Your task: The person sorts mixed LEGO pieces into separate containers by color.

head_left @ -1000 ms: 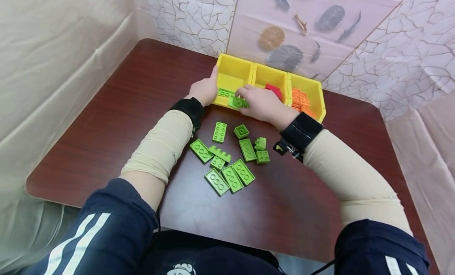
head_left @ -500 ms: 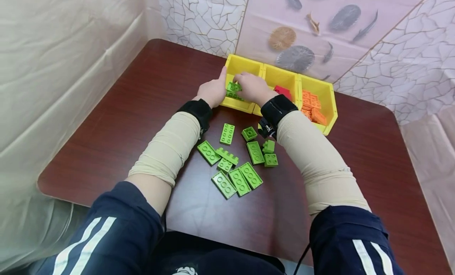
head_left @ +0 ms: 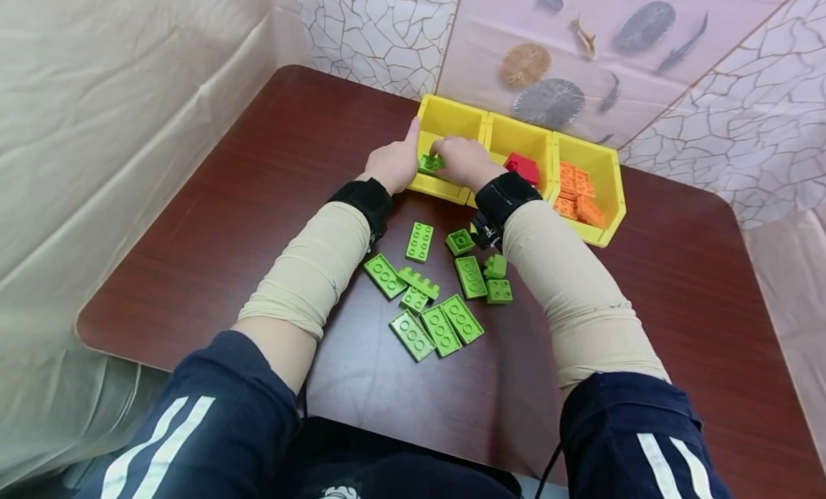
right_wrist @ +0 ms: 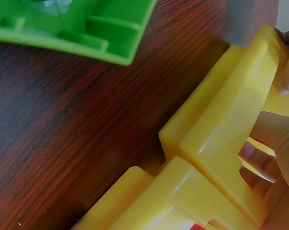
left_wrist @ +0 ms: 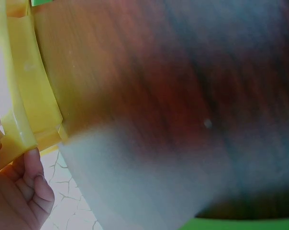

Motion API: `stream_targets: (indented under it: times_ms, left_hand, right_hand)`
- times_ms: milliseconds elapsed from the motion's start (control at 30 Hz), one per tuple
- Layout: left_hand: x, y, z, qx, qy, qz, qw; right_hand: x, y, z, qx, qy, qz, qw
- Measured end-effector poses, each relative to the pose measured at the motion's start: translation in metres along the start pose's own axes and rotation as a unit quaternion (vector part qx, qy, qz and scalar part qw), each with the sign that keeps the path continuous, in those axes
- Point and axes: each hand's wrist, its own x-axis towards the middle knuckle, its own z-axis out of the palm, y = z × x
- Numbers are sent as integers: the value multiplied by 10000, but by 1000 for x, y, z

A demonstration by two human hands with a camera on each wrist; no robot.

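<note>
My left hand [head_left: 393, 163] grips the left end of a yellow three-compartment bin [head_left: 439, 188], index finger lying along its wall. In the left wrist view its curled fingers [left_wrist: 32, 167] meet the bin's corner. My right hand [head_left: 466, 160] reaches down into the left compartment, fingers bent at a green toy brick [head_left: 429, 163]. The right wrist view shows its fingers behind the yellow front wall [right_wrist: 226, 120], which hides the brick's held part. A red brick [head_left: 521, 168] lies in the middle compartment, several orange bricks [head_left: 576, 187] in the right one.
Several green bricks lie loose on the dark wooden table [head_left: 193, 219] before the bin, among them a long brick [head_left: 419, 241] and a flat one [head_left: 411, 335]. A patterned cloth [head_left: 555, 62] hangs behind the table. A pale curtain [head_left: 129, 126] hangs at the left.
My right hand has moved left and down into the left compartment with the green brick, which now sits lower. My left hand has kept its grip on the bin. The head view has shifted slightly.
</note>
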Motion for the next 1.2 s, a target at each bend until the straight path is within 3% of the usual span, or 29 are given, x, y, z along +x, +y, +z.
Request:
stream_targets:
  times_ms: [200,333,633,1000,1200]
  left_hand:
    - [0,0,-1,60,9,16,10000]
    - [0,6,0,124,-53,73,9999]
    - [-3,6,-3,-440,-48,-300,9986]
    - [-2,4,-4,-299,-182,-307,9989]
    - [0,9,-5,-187,-320,-272,9989]
  right_hand:
    - [-1,1,0,5,10,-37,10000]
    - [-16,4,-3,58,162,-38,9998]
    - [-62,-2,-6,259,563,-513,9968]
    - [-126,-16,13,362,658,-1002,9921]
    - [-155,-13,25,385,675,-1014,9918]
